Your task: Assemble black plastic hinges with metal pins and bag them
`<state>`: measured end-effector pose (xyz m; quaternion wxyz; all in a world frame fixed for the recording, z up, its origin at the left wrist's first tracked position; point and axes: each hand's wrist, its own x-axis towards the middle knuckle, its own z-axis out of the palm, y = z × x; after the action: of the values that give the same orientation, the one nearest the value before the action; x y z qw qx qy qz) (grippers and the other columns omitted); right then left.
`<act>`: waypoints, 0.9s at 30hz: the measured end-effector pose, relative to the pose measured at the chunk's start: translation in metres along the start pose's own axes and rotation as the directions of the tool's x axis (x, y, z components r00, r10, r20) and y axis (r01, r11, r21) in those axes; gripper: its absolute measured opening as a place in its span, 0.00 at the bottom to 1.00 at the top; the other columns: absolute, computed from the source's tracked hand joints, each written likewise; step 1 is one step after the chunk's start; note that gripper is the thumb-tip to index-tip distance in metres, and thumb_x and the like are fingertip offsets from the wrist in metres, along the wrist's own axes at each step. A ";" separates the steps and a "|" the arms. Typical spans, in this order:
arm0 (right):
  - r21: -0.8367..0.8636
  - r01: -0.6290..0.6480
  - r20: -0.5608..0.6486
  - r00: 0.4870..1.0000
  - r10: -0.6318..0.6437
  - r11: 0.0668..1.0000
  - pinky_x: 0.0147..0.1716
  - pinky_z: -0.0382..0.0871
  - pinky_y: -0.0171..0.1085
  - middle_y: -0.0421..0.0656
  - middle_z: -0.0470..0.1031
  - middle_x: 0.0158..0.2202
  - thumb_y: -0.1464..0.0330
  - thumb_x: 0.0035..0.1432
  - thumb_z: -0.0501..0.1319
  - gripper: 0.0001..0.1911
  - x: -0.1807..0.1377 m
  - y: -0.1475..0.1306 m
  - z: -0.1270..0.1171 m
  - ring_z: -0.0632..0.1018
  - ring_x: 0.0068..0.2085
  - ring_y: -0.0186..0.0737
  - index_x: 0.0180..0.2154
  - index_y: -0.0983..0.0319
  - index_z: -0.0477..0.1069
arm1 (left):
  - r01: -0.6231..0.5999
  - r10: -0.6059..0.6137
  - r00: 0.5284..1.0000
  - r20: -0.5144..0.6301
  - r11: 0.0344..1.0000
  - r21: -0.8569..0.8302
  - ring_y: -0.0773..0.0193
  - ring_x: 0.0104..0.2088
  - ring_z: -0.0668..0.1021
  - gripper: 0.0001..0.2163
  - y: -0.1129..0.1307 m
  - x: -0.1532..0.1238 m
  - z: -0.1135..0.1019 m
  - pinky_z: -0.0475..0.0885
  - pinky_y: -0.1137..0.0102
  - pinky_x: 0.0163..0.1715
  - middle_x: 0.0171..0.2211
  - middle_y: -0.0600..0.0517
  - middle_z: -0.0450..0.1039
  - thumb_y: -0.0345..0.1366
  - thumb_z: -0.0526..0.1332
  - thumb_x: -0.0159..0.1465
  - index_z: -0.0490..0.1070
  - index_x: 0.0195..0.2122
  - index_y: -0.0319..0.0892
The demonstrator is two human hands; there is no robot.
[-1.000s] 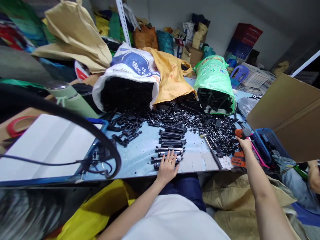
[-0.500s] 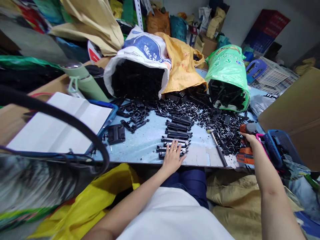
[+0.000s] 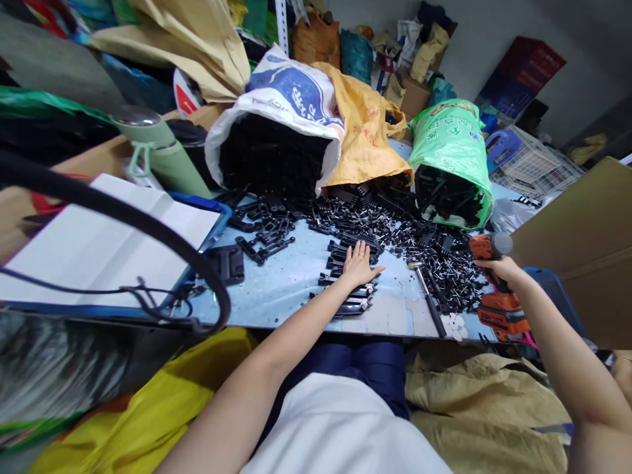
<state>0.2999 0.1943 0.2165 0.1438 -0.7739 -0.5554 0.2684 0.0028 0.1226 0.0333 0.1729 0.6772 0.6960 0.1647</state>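
Observation:
My left hand [image 3: 359, 263] lies flat with fingers spread on a stack of long black plastic parts [image 3: 350, 297] in the middle of the light blue table [image 3: 286, 283]. My right hand [image 3: 501, 268] is closed around the grip of an orange cordless drill [image 3: 494, 280], held upright above the table's right end, with its battery near the edge. Between the hands spreads a pile of small black pieces and screws [image 3: 434, 257], with a hammer [image 3: 425, 293] lying on it.
Three open sacks of black parts stand at the back: a white-and-blue one [image 3: 276, 125], a yellow one [image 3: 365, 131] and a green one [image 3: 451, 158]. A green flask [image 3: 158, 155], a white sheet in a blue tray [image 3: 99, 243], a thick black cable [image 3: 123, 214] and a cardboard box [image 3: 582, 230] surround the table.
My left hand slid from the near end of the stack further up along it. My right hand has lifted the drill upright, out from beside the blue basket.

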 end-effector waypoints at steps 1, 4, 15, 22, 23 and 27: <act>0.006 0.064 0.070 0.995 -0.064 0.998 0.14 0.62 0.31 0.37 0.63 0.14 0.70 0.40 0.68 0.14 -0.004 -0.015 0.004 0.65 0.16 0.32 0.32 0.65 0.71 | -0.003 0.003 1.000 0.022 1.000 0.004 0.47 0.64 0.47 0.41 0.001 0.000 0.000 0.43 0.53 0.61 0.63 0.35 0.44 0.59 0.44 0.58 0.49 0.61 0.27; -0.022 0.291 0.261 0.925 -0.276 0.956 0.19 0.64 0.31 0.36 0.67 0.18 0.71 0.37 0.68 0.18 -0.013 -0.068 0.032 0.67 0.19 0.31 0.35 0.65 0.71 | -0.033 0.031 0.998 0.062 0.999 0.016 0.50 0.64 0.47 0.41 0.002 -0.001 0.000 0.41 0.55 0.61 0.64 0.37 0.43 0.60 0.43 0.58 0.47 0.62 0.28; -0.556 0.642 0.644 0.734 -0.214 0.528 0.20 0.61 0.32 0.38 0.65 0.17 0.65 0.42 0.65 0.10 -0.041 -0.234 0.157 0.67 0.19 0.31 0.23 0.67 0.70 | -0.027 0.023 0.996 0.088 0.999 0.037 0.52 0.64 0.45 0.41 0.001 -0.001 0.002 0.42 0.58 0.62 0.65 0.41 0.40 0.62 0.40 0.58 0.44 0.63 0.31; -0.630 0.697 0.712 0.694 -0.101 0.343 0.24 0.64 0.35 0.40 0.67 0.20 0.63 0.46 0.64 0.13 -0.047 -0.260 0.166 0.70 0.23 0.34 0.26 0.69 0.72 | -0.025 0.025 0.996 0.088 1.000 -0.003 0.50 0.64 0.44 0.41 -0.002 0.001 0.006 0.42 0.56 0.62 0.64 0.43 0.43 0.62 0.41 0.57 0.45 0.63 0.34; -0.631 0.704 0.718 0.689 -0.099 0.325 0.25 0.64 0.35 0.40 0.67 0.20 0.63 0.46 0.64 0.13 -0.047 -0.261 0.166 0.70 0.23 0.35 0.27 0.69 0.72 | -0.028 0.028 0.996 0.088 1.000 -0.005 0.50 0.64 0.44 0.41 -0.002 0.001 0.006 0.41 0.56 0.62 0.65 0.43 0.43 0.62 0.40 0.57 0.46 0.63 0.35; -0.620 0.722 0.730 0.675 -0.111 0.308 0.26 0.64 0.35 0.40 0.68 0.21 0.61 0.45 0.66 0.16 -0.046 -0.260 0.168 0.71 0.26 0.36 0.30 0.69 0.73 | -0.022 0.022 0.993 0.113 1.000 0.005 0.51 0.64 0.44 0.42 -0.001 0.001 0.005 0.40 0.58 0.62 0.65 0.42 0.40 0.62 0.41 0.57 0.44 0.63 0.31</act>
<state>-0.0107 0.2269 0.2269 -0.3826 -0.4254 -0.8139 0.1014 0.0039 0.1239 0.0284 0.2081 0.6936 0.6781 0.1259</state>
